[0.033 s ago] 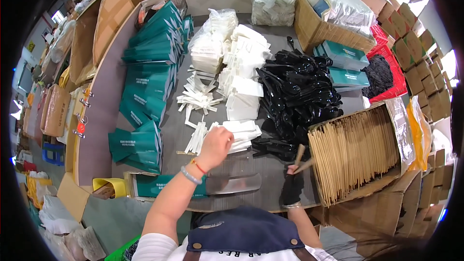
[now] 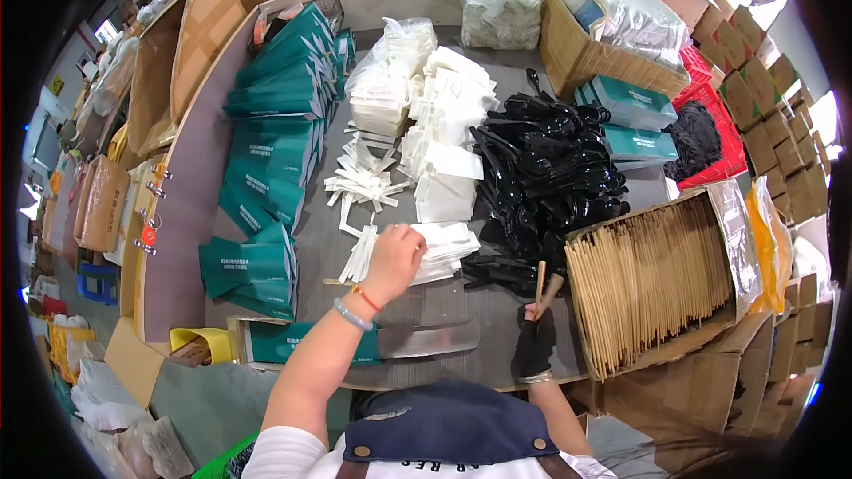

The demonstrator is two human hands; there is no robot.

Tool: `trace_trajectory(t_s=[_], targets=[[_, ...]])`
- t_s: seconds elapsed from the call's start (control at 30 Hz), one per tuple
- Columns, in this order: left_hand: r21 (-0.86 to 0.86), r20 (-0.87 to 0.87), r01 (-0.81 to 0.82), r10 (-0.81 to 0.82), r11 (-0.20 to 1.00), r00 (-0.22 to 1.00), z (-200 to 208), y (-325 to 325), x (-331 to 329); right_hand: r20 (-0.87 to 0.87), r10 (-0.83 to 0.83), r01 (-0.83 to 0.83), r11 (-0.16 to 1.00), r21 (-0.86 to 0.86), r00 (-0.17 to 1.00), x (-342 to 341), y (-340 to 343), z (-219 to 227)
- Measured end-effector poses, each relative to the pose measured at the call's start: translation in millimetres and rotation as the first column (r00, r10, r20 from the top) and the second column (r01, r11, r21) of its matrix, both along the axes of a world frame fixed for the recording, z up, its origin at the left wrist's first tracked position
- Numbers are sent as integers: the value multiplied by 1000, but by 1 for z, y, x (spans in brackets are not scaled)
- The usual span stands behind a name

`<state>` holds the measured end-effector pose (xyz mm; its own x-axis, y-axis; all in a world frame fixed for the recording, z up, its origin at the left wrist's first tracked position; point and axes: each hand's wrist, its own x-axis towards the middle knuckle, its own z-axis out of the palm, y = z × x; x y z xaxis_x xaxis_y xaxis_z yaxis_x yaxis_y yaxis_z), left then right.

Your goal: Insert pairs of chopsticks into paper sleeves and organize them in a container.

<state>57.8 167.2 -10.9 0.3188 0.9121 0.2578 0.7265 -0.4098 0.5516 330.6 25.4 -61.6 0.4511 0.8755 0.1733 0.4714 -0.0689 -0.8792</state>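
My bare left hand (image 2: 397,257), with a red cord and a pale bangle at its wrist, hangs with curled fingers over the white paper packets (image 2: 445,248). Its fingertips are partly hidden, so I cannot see what they hold, if anything. Narrow white paper strips (image 2: 358,253) lie just left of it. My right hand (image 2: 535,341), in a dark glove with bare fingertips, is closed around wooden chopsticks (image 2: 540,282) that point away from me. Beyond that hand lies a heap of black plastic spoons (image 2: 546,177); a carton of wooden chopsticks (image 2: 657,279) is at its right.
Green printed sleeves (image 2: 271,160) line the left side wall. A green stack with a clear band (image 2: 311,341) lies along the near edge. White packets (image 2: 390,80) fill the middle back. Green boxes (image 2: 630,102) and a red crate (image 2: 723,137) stand at the right.
The chopsticks in my right hand have swung left and now stand more upright. My left hand has shifted slightly left and away from me.
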Motion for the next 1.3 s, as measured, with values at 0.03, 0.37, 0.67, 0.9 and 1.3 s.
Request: trace_trajectory(t_s=[0.03,0.37,0.67,0.9,1.3], targets=[[1,0,1,-1,1000,1000,-5,9,-2,-33,17,-20,994,-106,999,2,4,1],[-141,-60,-113,106,983,993,-11,19,-5,432,304,-240,951,-196,849,10,62,45],[-386,374,-57,213,921,903,17,-16,-11,535,403,-312,915,-257,743,19,70,42],[-375,37,117,-112,920,993,11,-115,-46,414,397,-325,916,-234,819,17,67,62],[72,-70,-11,16,997,997,-10,-152,-30,724,492,-399,860,-318,483,5,75,50]])
